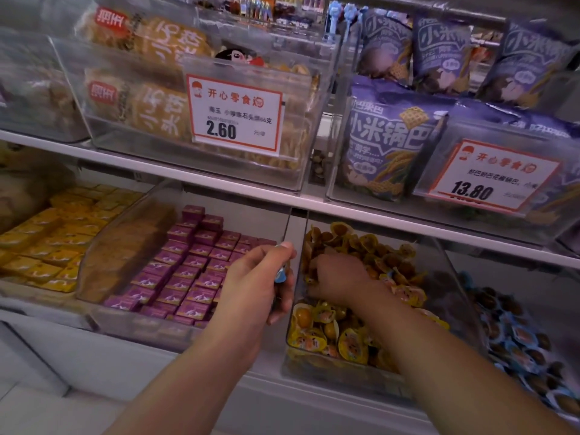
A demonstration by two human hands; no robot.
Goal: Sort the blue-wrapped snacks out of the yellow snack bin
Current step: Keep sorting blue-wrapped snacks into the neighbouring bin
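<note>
**Picking blue strays out of the yellow bin**

Holding a blue-wrapped snack (280,274) in curled fingers, the left hand (255,284) hovers just outside the left wall of the yellow snack bin (345,376), over the seam between it and the bin of purple boxes (188,271). It seems to act as a holding place, so that finds are kept apart while the search goes on. More than one piece may be inside the fist; that cannot be told.

The right hand (337,274) reaches into the middle of the clear bin, knuckles up, fingers bent down among the yellow-wrapped snacks (326,335). Whether it pinches anything cannot be told, since the fingertips are buried. A small blue-edged wrapper shows just right of its wrist, possibly another stray.

Further right, a neighbouring bin holds blue-wrapped snacks (518,346), the likely home for the sorted ones.

Room is tight above: the white shelf edge (408,221) overhangs the back of the bin, so hands must enter from the open front. The clear side walls stand high, and crossing to the blue bin means lifting over the right one.
</note>
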